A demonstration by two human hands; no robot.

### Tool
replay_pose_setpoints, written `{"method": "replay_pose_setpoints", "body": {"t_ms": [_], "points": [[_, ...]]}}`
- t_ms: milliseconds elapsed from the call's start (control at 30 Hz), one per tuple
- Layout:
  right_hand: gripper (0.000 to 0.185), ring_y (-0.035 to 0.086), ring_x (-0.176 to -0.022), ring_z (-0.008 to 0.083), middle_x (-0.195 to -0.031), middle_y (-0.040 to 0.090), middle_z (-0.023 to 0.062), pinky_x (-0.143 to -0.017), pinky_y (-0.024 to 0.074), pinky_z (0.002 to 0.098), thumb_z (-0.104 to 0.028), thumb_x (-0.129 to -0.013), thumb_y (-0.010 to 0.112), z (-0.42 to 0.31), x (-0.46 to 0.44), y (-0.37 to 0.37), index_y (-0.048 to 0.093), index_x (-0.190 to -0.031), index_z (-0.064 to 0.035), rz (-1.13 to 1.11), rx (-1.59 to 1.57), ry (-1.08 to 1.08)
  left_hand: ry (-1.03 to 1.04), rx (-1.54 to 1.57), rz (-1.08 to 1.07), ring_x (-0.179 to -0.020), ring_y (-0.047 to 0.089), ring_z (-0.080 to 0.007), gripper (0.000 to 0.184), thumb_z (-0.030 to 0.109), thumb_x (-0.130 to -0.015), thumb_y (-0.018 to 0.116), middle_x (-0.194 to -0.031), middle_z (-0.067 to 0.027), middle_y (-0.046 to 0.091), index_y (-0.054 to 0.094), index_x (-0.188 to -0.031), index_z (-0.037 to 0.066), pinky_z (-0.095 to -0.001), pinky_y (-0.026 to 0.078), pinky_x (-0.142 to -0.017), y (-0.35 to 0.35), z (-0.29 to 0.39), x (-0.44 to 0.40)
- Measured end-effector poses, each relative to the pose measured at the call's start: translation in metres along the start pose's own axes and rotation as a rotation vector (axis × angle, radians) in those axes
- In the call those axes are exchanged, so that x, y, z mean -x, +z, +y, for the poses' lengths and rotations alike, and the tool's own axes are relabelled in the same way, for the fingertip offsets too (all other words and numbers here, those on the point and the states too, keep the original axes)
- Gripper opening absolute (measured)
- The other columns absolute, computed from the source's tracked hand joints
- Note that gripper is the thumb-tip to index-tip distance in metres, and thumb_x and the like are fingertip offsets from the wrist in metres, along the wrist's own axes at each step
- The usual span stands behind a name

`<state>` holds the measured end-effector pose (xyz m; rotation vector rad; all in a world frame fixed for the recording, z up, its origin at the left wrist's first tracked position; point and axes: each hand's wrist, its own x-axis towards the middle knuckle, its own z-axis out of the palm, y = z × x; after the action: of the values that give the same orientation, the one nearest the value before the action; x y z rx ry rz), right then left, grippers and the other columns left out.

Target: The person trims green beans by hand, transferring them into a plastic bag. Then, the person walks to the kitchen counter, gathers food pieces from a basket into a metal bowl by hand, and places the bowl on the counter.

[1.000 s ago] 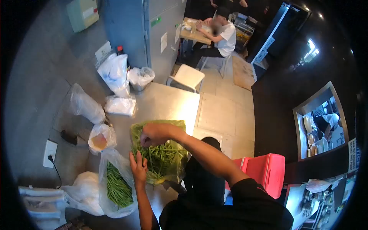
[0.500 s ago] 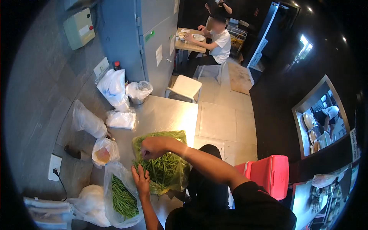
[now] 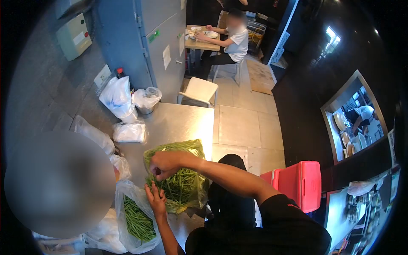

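A yellow-green plastic bag (image 3: 193,146) lies spread on the metal table with long green beans (image 3: 182,187) heaped in it. My right hand (image 3: 166,163) is over the bag's left part, its fingers curled closed; what they hold is hidden from view. Just below it, my left hand (image 3: 156,199) rests by the bag's left edge with its fingers stretched out, touching loose green stems. To its left stands an open clear plastic bag (image 3: 121,193), filled with trimmed green beans (image 3: 138,221).
Packs of plastic bags (image 3: 129,131) and a lined metal tub (image 3: 147,102) line the wall side of the table (image 3: 178,119). A large blurred round patch (image 3: 59,182) hides the left. A red cooler box (image 3: 299,185) is at right. Beyond, a seated person (image 3: 238,42) is at a table.
The view has shifted slightly, and a large blurred patch now covers the left side. My right hand stays closed above the beans; my left hand's fingers look a little more spread.
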<state>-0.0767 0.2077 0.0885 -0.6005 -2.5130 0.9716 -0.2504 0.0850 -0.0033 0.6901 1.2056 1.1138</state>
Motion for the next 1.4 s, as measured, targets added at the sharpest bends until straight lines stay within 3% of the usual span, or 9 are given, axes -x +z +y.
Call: {"method": "replay_pose_setpoints", "body": {"t_ms": [567, 667, 733, 833, 933, 1000, 1100, 1267, 1400], "points": [[0.017, 0.059, -0.057, 0.0347, -0.064, 0.062, 0.016, -0.055, 0.0479, 0.0417, -0.019, -0.063, 0.067, 0.01, -0.006, -0.001, 0.064, -0.064, -0.0024, 0.266, 0.177, 0.12, 0.093, 0.044, 0.103, -0.051, 0.028, -0.0037, 0.048, 0.036, -0.101, 0.045, -0.065, 0.0037, 0.033, 0.03, -0.14, 0.013, -0.0198, 0.023, -0.045, 0.008, 0.008, 0.016], [0.017, 0.06, -0.059, 0.0364, -0.066, 0.062, 0.0182, -0.057, 0.049, 0.0428, -0.019, -0.067, 0.064, 0.009, -0.001, -0.004, 0.064, -0.064, -0.0028, 0.117, 0.34, 0.282, 0.117, 0.039, 0.033, -0.052, 0.026, -0.0042, 0.053, 0.034, -0.101, 0.044, -0.082, -0.0017, 0.052, 0.024, -0.145, 0.013, -0.0211, 0.023, -0.044, -0.007, -0.006, 0.006], [0.018, 0.061, -0.06, 0.0371, -0.066, 0.062, 0.0204, -0.059, 0.0497, 0.0437, -0.02, -0.072, 0.061, 0.008, 0.006, -0.002, 0.064, -0.066, -0.0036, 0.043, 0.369, 0.402, 0.053, -0.036, 0.103, -0.069, 0.05, -0.0092, 0.063, 0.037, -0.1, 0.045, -0.128, -0.0091, 0.051, 0.015, -0.15, 0.013, -0.0213, 0.035, -0.053, -0.013, -0.014, 0.007], [0.02, 0.064, -0.069, 0.0366, -0.076, 0.066, 0.0181, -0.065, 0.0517, 0.0434, -0.022, -0.075, 0.061, 0.076, -0.001, 0.018, 0.068, -0.075, -0.0027, -0.137, 0.406, 0.392, 0.026, -0.162, 0.023, -0.132, 0.039, -0.0334, 0.074, 0.045, -0.097, 0.047, -0.153, -0.0093, 0.023, 0.008, -0.151, 0.011, -0.0272, 0.042, -0.085, -0.022, -0.027, 0.004], [0.012, 0.066, -0.072, 0.023, -0.082, 0.069, 0.0123, -0.07, 0.0521, 0.0327, -0.009, -0.081, 0.066, 0.024, 0.017, -0.023, 0.07, -0.092, -0.0045, 0.109, 0.101, 0.149, 0.06, 0.015, 0.072, -0.097, 0.06, -0.0193, 0.059, 0.039, -0.099, 0.047, -0.128, -0.0091, 0.051, 0.025, -0.145, 0.009, -0.0186, 0.039, -0.06, 0.001, -0.006, 0.009], [0.014, 0.067, -0.075, 0.0211, -0.086, 0.07, 0.0108, -0.072, 0.0524, 0.0316, -0.009, -0.083, 0.066, 0.003, 0.012, -0.035, 0.07, -0.097, -0.0048, 0.124, -0.004, 0.175, 0.204, 0.055, -0.065, -0.067, 0.049, -0.0052, 0.037, 0.032, -0.1, 0.047, -0.092, 0.0011, 0.053, 0.042, -0.127, 0.009, -0.0159, 0.03, -0.049, 0.007, 0.012, 0.01], [0.017, 0.067, -0.081, 0.0191, -0.09, 0.071, 0.0084, -0.075, 0.0522, 0.0325, -0.013, -0.086, 0.067, -0.013, 0.015, -0.038, 0.07, -0.101, -0.0056, 0.095, -0.177, 0.242, 0.198, 0.056, 0.011, -0.058, 0.034, -0.0021, 0.023, 0.029, -0.1, 0.047, -0.079, 0.0055, 0.041, 0.047, -0.113, 0.01, -0.016, 0.027, -0.048, 0.022, 0.028, 0.018], [0.023, 0.066, -0.086, 0.0204, -0.097, 0.07, 0.0106, -0.08, 0.0514, 0.0341, -0.021, -0.086, 0.068, -0.019, 0.013, -0.033, 0.069, -0.104, -0.0059, -0.02, -0.131, 0.143, 0.214, 0.018, -0.003, -0.057, 0.034, -0.0023, 0.03, 0.032, -0.1, 0.047, -0.073, 0.006, 0.033, 0.046, -0.118, 0.008, -0.0179, 0.024, -0.045, 0.025, 0.026, 0.015], [0.032, 0.066, -0.085, 0.0257, -0.092, 0.069, 0.0127, -0.074, 0.0506, 0.0365, -0.034, -0.084, 0.069, -0.006, 0.012, -0.018, 0.069, -0.1, -0.0059, -0.06, -0.085, 0.062, 0.118, 0.02, 0.246, -0.079, 0.057, -0.0151, 0.062, 0.04, -0.097, 0.051, -0.112, -0.0041, 0.055, 0.026, -0.146, 0.011, -0.0205, 0.04, -0.06, 0.015, -0.006, 0.007]]}}
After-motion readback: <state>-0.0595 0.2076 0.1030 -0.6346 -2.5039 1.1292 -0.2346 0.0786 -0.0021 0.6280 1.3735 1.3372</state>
